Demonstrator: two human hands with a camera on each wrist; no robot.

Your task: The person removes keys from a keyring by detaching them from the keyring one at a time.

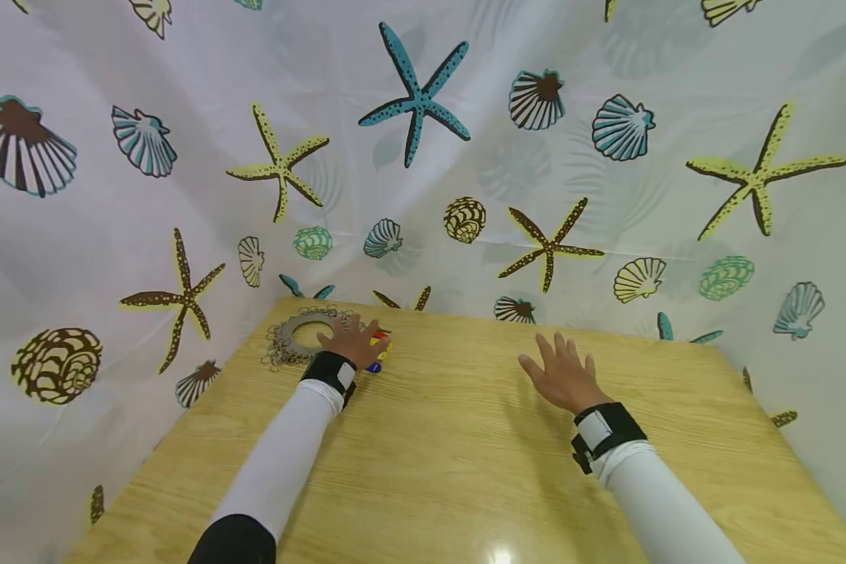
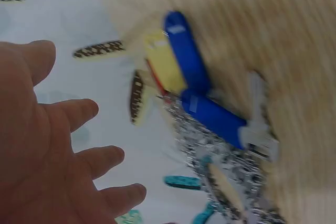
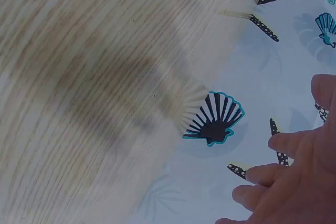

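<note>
My left hand (image 1: 350,345) hovers with spread fingers over the far left of the table, apparently touching nothing. Beneath and beside it lies a flat grey ring (image 1: 287,335), edged by many small wire loops (image 1: 276,357). Partly behind that hand are red, yellow and blue pieces. The left wrist view, blurred, shows them as a yellow tag (image 2: 165,64), blue tags (image 2: 188,53) and a sliver of red. A silvery key (image 2: 258,103) lies by one blue tag. My right hand (image 1: 562,377) is raised over the table's right half, fingers extended, holding nothing.
The light wooden table (image 1: 451,439) reaches back to a white curtain (image 1: 338,47) printed with shells and starfish. This curtain also hangs along the left and right sides. Both wrists wear black straps (image 1: 609,427).
</note>
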